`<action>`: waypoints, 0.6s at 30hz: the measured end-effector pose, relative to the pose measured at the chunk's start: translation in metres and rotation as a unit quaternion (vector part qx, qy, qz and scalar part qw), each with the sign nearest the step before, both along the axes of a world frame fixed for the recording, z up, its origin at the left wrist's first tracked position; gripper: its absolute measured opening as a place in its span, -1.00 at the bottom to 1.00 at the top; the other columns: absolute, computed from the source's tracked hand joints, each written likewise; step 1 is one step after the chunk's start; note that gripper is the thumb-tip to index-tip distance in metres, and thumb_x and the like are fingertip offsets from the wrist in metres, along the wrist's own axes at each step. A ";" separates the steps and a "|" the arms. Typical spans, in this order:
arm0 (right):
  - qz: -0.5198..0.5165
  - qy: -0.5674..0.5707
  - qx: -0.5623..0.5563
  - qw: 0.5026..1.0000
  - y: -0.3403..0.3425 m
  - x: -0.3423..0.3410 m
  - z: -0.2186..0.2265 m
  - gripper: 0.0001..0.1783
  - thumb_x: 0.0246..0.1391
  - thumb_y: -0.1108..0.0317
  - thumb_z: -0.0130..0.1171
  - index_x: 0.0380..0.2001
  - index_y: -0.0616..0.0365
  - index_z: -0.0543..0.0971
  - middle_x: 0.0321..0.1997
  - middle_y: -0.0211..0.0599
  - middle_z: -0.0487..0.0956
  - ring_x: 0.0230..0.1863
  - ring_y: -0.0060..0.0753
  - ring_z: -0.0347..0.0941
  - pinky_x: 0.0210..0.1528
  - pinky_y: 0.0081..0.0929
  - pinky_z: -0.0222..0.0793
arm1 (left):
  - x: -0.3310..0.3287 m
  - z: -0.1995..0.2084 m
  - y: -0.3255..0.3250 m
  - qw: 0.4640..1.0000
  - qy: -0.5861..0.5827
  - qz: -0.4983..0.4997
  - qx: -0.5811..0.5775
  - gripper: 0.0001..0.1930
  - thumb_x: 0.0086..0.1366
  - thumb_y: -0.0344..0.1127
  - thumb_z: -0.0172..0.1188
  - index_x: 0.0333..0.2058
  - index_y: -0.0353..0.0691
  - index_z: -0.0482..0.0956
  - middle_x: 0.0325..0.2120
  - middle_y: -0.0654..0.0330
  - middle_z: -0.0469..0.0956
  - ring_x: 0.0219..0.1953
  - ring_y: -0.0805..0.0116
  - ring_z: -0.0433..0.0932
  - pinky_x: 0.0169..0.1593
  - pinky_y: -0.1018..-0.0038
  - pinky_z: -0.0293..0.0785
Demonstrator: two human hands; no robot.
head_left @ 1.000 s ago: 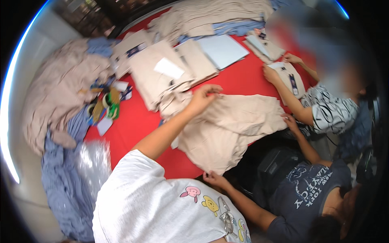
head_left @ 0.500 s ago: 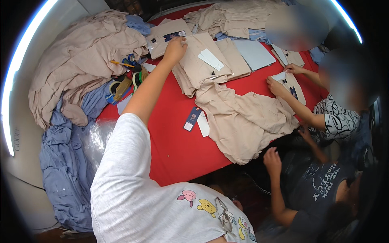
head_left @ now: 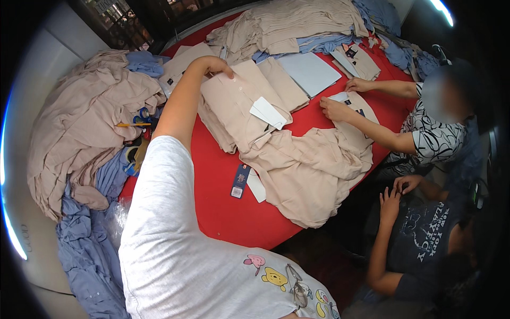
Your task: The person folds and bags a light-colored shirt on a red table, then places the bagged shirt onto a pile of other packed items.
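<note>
My left hand reaches across the table to the far edge of a stack of folded beige shirts. Its fingers curl over the top folded shirt, gripping its edge; the thumb is hidden. Blank white tags lie on this shirt near its nearer end. A loose, crumpled beige shirt spreads beside the stack toward the table's near edge. Next to it a navy hang tag and a white tag rest on the red cloth. My right hand is out of view.
Heaped beige garments and blue ones are at left, with tape rolls beside them. Light blue boards and piled garments lie at the back. At right, one person handles a folded shirt; another sits nearer.
My left hand has come back from the tagged shirt behind to the edge of the stack's top shirt. The view has shifted. The nearer co-worker's hands have come together.
</note>
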State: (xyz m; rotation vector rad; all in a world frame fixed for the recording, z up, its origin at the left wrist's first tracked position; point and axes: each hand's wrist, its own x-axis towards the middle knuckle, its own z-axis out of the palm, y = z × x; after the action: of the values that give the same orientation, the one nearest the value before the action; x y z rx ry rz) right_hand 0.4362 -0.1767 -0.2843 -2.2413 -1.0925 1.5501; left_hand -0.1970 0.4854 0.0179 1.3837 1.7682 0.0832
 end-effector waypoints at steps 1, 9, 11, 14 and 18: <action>-0.010 0.005 -0.010 1.000 -0.008 -0.001 -0.004 -0.74 0.16 0.44 0.29 -0.07 0.16 0.65 -0.08 -0.26 0.68 -0.05 -0.38 0.57 0.03 -0.32 0.49 | 0.000 -0.004 -0.002 1.000 -0.028 0.010 -0.002 -0.12 -0.07 -0.03 0.69 0.24 -0.25 0.61 0.13 -0.01 0.66 0.10 0.12 0.65 0.20 0.27 0.53; -0.032 0.016 -0.045 0.998 -0.049 -0.005 -0.026 -0.78 0.10 0.54 0.38 -0.15 0.24 0.69 -0.22 -0.18 0.74 -0.21 -0.38 0.64 -0.14 -0.36 0.56 | 0.025 -0.026 -0.035 0.995 -0.086 0.034 -0.025 -0.29 -0.02 -0.29 0.65 0.17 -0.30 0.67 0.10 -0.11 0.68 0.11 0.00 0.67 0.27 0.12 0.53; -0.018 0.013 -0.041 0.999 -0.048 -0.009 -0.030 -0.78 0.08 0.56 0.41 -0.17 0.26 0.70 -0.25 -0.17 0.75 -0.26 -0.39 0.66 -0.18 -0.37 0.58 | 0.023 -0.029 -0.043 0.991 -0.126 0.035 -0.025 -0.30 0.00 -0.33 0.63 0.18 -0.31 0.66 0.11 -0.11 0.68 0.09 -0.02 0.69 0.26 0.12 0.55; -0.014 0.027 -0.003 1.000 -0.036 -0.024 -0.017 -0.84 0.15 0.61 0.21 -0.24 0.27 0.72 -0.29 -0.17 0.76 -0.27 -0.41 0.66 -0.20 -0.39 0.58 | 0.017 -0.020 -0.061 0.981 -0.188 0.052 -0.018 -0.29 0.05 -0.35 0.60 0.23 -0.31 0.62 0.13 -0.09 0.67 0.08 0.02 0.70 0.23 0.15 0.58; -0.025 0.069 0.079 0.994 -0.036 -0.006 -0.033 -0.72 0.19 0.63 -0.01 -0.31 0.30 0.73 -0.35 -0.18 0.75 -0.32 -0.40 0.65 -0.22 -0.41 0.57 | 0.019 0.021 -0.131 0.951 -0.294 0.078 0.055 -0.28 0.14 -0.35 0.55 0.29 -0.31 0.55 0.11 -0.07 0.68 0.08 0.10 0.71 0.21 0.20 0.61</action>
State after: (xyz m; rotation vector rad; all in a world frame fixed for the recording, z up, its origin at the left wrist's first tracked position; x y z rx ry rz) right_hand 0.4307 -0.2125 -0.3170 -2.0107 -1.0710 1.5171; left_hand -0.1778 0.3541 0.0389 1.1337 1.3723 0.6237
